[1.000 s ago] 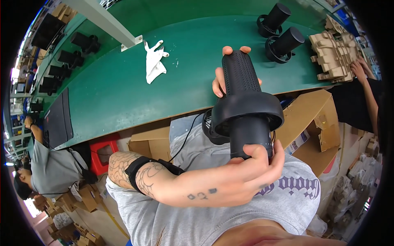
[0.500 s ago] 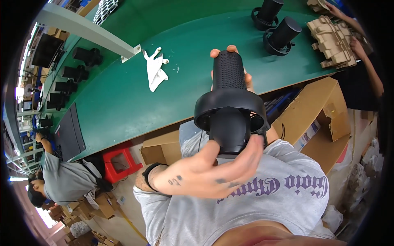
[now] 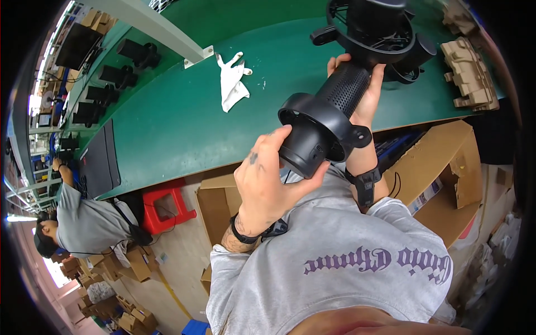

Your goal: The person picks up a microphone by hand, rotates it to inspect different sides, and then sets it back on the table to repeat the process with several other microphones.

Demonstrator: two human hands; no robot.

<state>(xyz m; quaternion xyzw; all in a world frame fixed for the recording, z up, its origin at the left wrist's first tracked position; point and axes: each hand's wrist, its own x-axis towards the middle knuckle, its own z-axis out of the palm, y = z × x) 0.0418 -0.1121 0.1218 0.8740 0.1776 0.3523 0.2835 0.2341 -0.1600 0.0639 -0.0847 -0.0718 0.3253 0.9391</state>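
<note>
A black microphone [image 3: 343, 89] with a perforated body and a round ring mount is held tilted above the table's near edge. My left hand [image 3: 265, 178] is closed around its smooth base, thumb and fingers on opposite sides. My right hand [image 3: 365, 103] wraps the perforated end from behind, so part of it is hidden. A second black microphone in a ring mount [image 3: 371, 30] looms large just beyond my right fingers; what supports it cannot be made out. Partly behind it, another black microphone [image 3: 419, 56] stands on the green table [image 3: 184, 151].
A white glove [image 3: 231, 84] lies near a grey post [image 3: 162, 28]. Brown moulded trays [image 3: 469, 78] are at the far right. Open cardboard boxes [image 3: 441, 162] sit below the edge. Leftward are several more microphones [image 3: 114, 75], a dark mat [image 3: 103, 156], a red stool [image 3: 164, 209] and a seated person [image 3: 89, 218].
The held microphone has tilted and swung to the right; my left hand has turned around its base. A large microphone has appeared at the top. The other person's hands at the right are gone from view.
</note>
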